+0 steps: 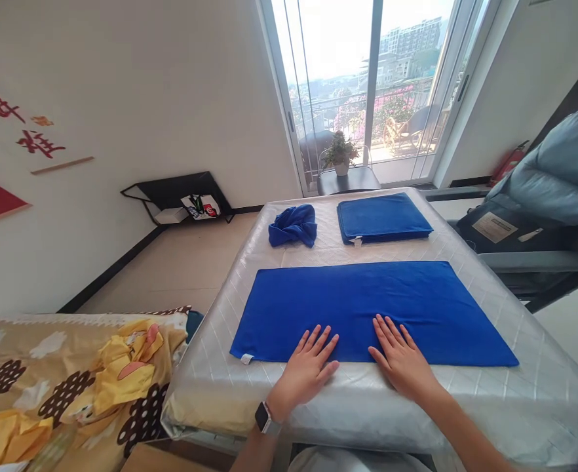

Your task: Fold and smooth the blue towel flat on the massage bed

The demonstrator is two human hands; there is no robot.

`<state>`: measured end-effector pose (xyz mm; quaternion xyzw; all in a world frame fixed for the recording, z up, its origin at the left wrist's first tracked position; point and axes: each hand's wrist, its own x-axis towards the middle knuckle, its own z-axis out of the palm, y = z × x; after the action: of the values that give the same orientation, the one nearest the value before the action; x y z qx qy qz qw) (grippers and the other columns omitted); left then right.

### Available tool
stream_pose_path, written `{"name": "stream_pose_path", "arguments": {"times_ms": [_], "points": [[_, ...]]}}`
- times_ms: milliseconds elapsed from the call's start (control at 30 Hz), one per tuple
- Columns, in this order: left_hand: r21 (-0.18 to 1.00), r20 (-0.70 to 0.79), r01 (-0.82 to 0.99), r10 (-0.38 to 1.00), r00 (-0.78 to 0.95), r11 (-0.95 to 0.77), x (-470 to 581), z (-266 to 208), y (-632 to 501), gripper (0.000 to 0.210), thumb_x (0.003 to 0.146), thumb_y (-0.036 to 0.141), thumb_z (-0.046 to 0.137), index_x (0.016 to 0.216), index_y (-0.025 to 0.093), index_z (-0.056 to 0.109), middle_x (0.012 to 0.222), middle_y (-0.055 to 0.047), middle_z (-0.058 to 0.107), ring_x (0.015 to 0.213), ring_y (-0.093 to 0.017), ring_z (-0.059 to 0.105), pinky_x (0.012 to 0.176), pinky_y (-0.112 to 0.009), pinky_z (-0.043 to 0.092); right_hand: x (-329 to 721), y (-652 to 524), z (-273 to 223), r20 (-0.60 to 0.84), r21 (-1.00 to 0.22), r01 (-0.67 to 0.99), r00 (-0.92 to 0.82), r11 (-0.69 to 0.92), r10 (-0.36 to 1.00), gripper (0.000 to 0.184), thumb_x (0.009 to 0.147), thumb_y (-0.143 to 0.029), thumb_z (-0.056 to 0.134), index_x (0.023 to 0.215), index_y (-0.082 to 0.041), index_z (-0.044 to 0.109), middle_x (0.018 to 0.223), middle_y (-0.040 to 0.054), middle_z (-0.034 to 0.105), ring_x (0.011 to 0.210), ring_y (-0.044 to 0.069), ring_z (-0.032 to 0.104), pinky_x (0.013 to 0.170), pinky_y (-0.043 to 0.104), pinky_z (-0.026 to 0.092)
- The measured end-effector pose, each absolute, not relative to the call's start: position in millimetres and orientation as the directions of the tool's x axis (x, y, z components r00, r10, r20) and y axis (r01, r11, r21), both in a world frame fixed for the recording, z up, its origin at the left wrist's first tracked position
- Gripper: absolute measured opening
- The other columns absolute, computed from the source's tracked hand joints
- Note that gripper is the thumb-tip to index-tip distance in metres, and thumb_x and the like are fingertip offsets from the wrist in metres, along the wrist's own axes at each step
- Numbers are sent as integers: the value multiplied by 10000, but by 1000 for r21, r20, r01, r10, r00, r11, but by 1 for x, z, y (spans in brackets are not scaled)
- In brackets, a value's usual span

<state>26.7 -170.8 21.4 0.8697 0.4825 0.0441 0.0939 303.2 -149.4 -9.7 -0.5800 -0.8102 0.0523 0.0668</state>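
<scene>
A: Where does the cloth lie?
B: Blue cloth (348, 301) spread flat on the silver-covered table (210, 393), centre to lower right of frame. Long axis runs left to right across the view.

A: State of the grip?
B: No grip as such. Left hand (312, 360) and right hand (401, 362) both palm down, fingers apart, nothing pinched. Fingers rest on the cloth; wrists sit outside its near edge.

A: Which way is the cloth from them?
B: Ahead, toward the top of frame, and out to either side. Left fingers slant to upper right, right fingers to upper left — both across the short axis.

A: Nearer hand to an end?
B: Left. The pair sits a little left of the cloth's middle; white tag (246, 359) marks the lower-left corner.

A: Past the far edge?
B: Crumpled cloth (293, 226) at upper centre, folded stack (385, 217) to its right — both apart from the spread one, neither touched.
</scene>
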Motion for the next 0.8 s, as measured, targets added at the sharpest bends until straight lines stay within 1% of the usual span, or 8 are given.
{"name": "stream_pose_path", "arguments": {"times_ms": [100, 200, 267, 367, 433, 533, 633, 800], "points": [[265, -69, 837, 857, 512, -479, -5, 23, -184, 581, 1055, 519, 327, 1589, 403, 128, 1653, 37, 215, 1521, -232, 221, 1230, -497, 257, 365, -159, -18, 36, -114, 983, -144, 147, 989, 755, 986, -609, 149, 1596, -185, 286, 1637, 46, 295, 1517, 227, 229, 1238, 482, 200], [332, -65, 865, 905, 420, -377, -42, 24, -197, 511, 1061, 480, 343, 1562, 402, 279, 1624, 30, 323, 1484, -216, 326, 1206, -474, 324, 437, -175, -31, 49, -71, 997, -25, 29, 998, 791, 959, -577, 103, 1546, -142, 407, 1621, 95, 333, 1507, 279, 254, 1215, 534, 220], [363, 59, 895, 965, 255, -258, -60, 28, -200, 462, 1063, 448, 350, 1517, 381, 401, 1594, 17, 393, 1457, -216, 380, 1186, -461, 369, 469, -182, -35, 65, -55, 998, 12, -8, 998, 786, 950, -515, 73, 1486, -127, 498, 1595, 129, 380, 1505, 316, 249, 1195, 577, 229], [389, 284, 909, 958, 37, -150, -57, 40, -188, 452, 1063, 423, 353, 1498, 345, 443, 1576, -7, 421, 1458, -235, 378, 1175, -489, 389, 466, -175, -24, 88, -44, 997, 65, -61, 994, 781, 954, -505, 113, 1497, -63, 460, 1580, 175, 391, 1498, 335, 262, 1188, 575, 248], [357, 326, 910, 941, 92, -212, -34, 51, -170, 477, 1063, 430, 351, 1528, 332, 394, 1592, -14, 397, 1477, -232, 342, 1180, -485, 384, 428, -158, -7, 94, -54, 999, 3, 2, 996, 777, 975, -516, 141, 1534, -37, 387, 1596, 174, 358, 1494, 317, 278, 1202, 535, 253], [249, 269, 862, 887, 376, -441, 15, 62, -136, 523, 1069, 446, 327, 1571, 300, 306, 1627, -27, 329, 1510, -215, 260, 1221, -463, 313, 343, -126, 16, 151, -105, 976, -172, 189, 973, 685, 1013, -511, 161, 1577, -168, 344, 1608, 86, 354, 1500, 265, 278, 1210, 493, 263], [175, 195, 772, 791, 581, -611, 51, 55, -107, 572, 1064, 490, 312, 1588, 264, 259, 1640, -53, 285, 1525, -213, 203, 1239, -460, 260, 273, -104, 22, 151, -150, 909, -367, 388, 918, 633, 1029, -474, 204, 1595, -207, 302, 1623, 65, 314, 1508, 258, 254, 1217, 494, 252], [135, 78, 796, 807, 585, -590, 37, 25, -93, 619, 1048, 570, 270, 1596, 287, 220, 1654, -24, 238, 1536, -215, 157, 1244, -475, 215, 261, -98, 6, 28, -172, 888, -429, 427, 903, 663, 1022, -550, 214, 1591, -222, 303, 1634, 50, 289, 1517, 254, 225, 1230, 502, 215]]}}
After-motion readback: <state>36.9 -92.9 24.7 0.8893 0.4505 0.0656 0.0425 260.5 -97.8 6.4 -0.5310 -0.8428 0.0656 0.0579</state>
